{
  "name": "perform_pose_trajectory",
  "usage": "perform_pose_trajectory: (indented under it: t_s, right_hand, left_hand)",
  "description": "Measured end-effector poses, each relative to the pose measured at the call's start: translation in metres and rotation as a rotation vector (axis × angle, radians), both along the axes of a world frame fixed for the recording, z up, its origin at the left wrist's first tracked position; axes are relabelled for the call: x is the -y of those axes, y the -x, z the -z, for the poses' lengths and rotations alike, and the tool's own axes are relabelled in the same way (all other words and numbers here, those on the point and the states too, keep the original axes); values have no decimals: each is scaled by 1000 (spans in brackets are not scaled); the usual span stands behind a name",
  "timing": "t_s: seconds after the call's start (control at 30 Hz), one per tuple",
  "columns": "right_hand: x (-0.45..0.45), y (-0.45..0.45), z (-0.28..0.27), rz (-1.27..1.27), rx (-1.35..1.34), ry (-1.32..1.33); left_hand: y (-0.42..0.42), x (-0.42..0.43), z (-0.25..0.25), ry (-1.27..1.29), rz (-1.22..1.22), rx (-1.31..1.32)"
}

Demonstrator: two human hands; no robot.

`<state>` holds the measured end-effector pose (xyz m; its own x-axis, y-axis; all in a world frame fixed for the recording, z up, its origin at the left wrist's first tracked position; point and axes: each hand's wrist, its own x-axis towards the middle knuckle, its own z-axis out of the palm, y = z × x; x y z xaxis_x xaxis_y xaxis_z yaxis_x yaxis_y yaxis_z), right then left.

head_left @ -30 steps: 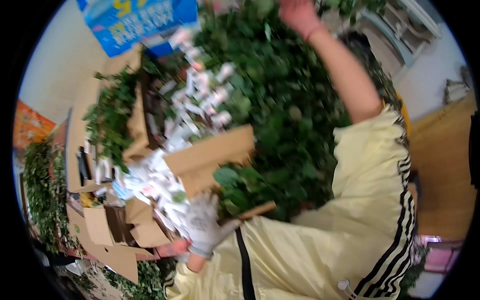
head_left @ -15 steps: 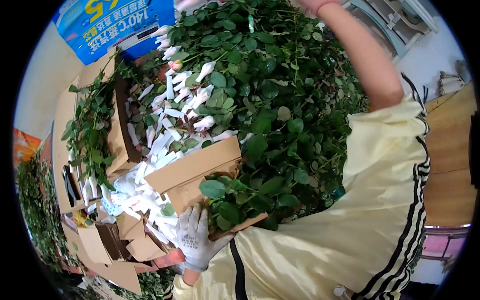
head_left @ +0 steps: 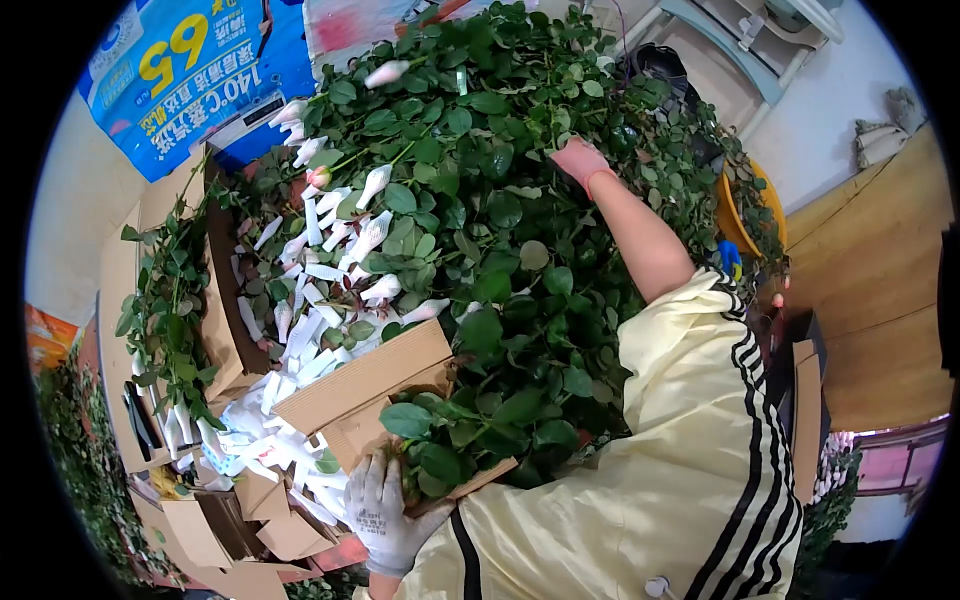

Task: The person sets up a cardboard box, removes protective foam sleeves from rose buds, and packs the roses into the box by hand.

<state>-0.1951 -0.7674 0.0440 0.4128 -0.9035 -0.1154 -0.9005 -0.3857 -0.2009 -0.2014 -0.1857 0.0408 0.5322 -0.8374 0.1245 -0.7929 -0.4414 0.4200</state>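
Observation:
My left hand (head_left: 380, 515), in a grey-white glove, curls around the lower end of a rose bundle (head_left: 445, 462) lying in a folded cardboard sheet (head_left: 365, 378). Green leaves hide most of those stems. Farther off, my right hand (head_left: 583, 165), with a pink glove, is closed among the stems of a large heap of roses (head_left: 505, 210); its fingertips are partly hidden by leaves. Pale rose heads in white net sleeves (head_left: 373, 235) point left out of the heap. One blurred rose head (head_left: 386, 73) lies higher up.
Loose white sleeves (head_left: 300, 375) lie left of the cardboard sheet. A cardboard box (head_left: 225, 310) with more roses across it stands at the left, cut cardboard pieces (head_left: 215, 530) below it. A blue printed sheet (head_left: 200, 80) is behind. At the right are a yellow tub (head_left: 770, 205) and a wooden panel (head_left: 880, 290).
My right hand has come down from the top edge into the rose heap. The blurred rose head has moved right and down. My left hand keeps its hold; the camera view has shifted.

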Motion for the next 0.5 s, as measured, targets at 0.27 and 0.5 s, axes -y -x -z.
perform_pose_trajectory:
  t_s: [0.27, 0.5]
  right_hand:
    - [25, -1, -31, 130, 334, -10]
    - [44, -14, -35, -1, 625, -270]
  left_hand:
    - [1, 1, -2, 19, -8, 9]
    - [2, 0, 2, 24, -8, 20]
